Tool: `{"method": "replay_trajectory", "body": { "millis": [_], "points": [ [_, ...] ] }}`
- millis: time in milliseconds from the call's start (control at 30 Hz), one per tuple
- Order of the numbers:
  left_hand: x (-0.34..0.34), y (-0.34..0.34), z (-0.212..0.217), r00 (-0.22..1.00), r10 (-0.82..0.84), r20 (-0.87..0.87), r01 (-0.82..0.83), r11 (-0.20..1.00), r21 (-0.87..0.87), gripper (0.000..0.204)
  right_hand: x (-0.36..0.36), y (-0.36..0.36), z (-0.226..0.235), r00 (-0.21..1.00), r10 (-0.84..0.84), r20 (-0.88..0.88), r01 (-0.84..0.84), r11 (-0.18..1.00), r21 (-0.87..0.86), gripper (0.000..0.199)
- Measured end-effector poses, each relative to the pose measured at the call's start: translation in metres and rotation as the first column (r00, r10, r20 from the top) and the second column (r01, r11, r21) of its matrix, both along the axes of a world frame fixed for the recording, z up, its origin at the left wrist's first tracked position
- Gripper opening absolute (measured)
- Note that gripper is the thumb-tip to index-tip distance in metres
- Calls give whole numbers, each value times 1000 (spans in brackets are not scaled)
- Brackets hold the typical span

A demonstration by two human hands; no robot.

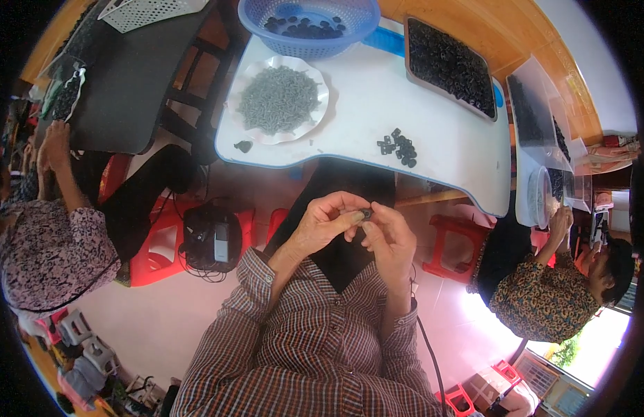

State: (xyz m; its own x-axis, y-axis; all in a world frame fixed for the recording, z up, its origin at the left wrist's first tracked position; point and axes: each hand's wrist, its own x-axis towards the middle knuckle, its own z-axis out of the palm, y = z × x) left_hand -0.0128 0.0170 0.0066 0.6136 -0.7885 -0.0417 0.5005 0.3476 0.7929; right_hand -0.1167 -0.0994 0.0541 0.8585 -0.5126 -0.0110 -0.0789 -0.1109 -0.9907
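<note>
Head view, the only one. Your left hand (329, 226) and right hand (393, 240) meet above your lap, just short of the near edge of the white table (360, 111). Between their fingertips is a small dark part (366, 214). Your left thumb and forefinger pinch it. Your right thumb and fingers curl in close beside it; whether they also grip it cannot be told.

Handling, as judged from looks: the part should be very light and fairly stiff, perhaps hard plastic, unlikely to break in a pinch but small enough to slip from smooth fingertips. Take hold by its outer rim with the pads of thumb and forefinger, leaving its face free.

Appearance: blackish, compact and seemingly rounded, with a paler spot on the side toward you; finer detail is too small to make out and partly covered by fingers. On the table, compare the loose cluster of small black pieces (400, 147), the scalloped white plate (323, 104) heaped with grey slender pieces (277, 99), and the tray (444, 91) of black pieces.
</note>
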Motion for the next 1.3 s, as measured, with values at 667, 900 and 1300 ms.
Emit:
{"method": "replay_trajectory", "body": {
  "millis": [667,900,1300],
  "points": [
    [-3,-1,2,995,6,97,-7,1000,12,23,-2,-5,-8,993,-62,101,67,997,-46,19],
    [-8,-2,10,999,0,-33,-2,998,-64,25,-2,-3,-4,992,-101,71,101,995,-5,19],
    [-10,-2,8,972,134,194,-116,988,-100,29,-2,-3,-2,981,-65,181,60,998,34,18]
  ]
}}
